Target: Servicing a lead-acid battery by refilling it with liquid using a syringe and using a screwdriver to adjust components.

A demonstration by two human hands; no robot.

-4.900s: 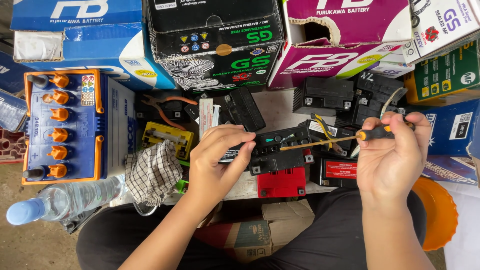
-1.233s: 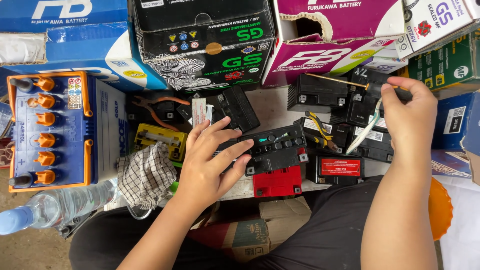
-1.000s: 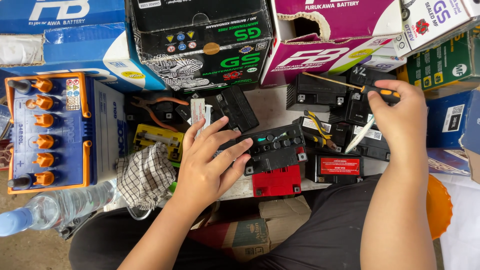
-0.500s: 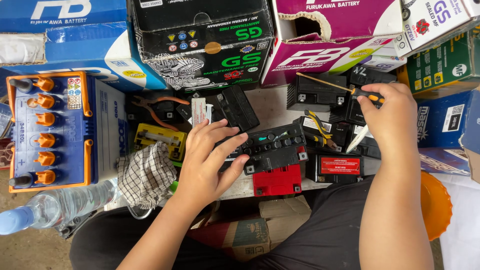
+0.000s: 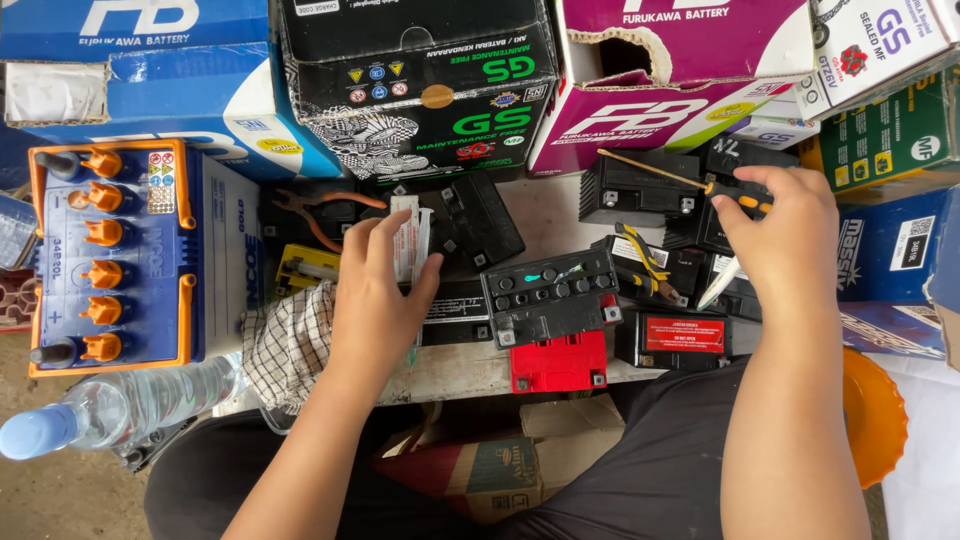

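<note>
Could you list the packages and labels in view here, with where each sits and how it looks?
Blue carton: top left, blue and white.
Black carton: top centre, green lettering, warning icons.
Purple carton: top right of centre, torn hole.
Green carton: right edge, dark green.
Red label: on a small black battery below the right hand.
White packet: under the left hand.

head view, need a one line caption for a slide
Left hand rests by a small white packet; right hand holds a screwdriver over small black batteries on a cluttered bench.
</note>
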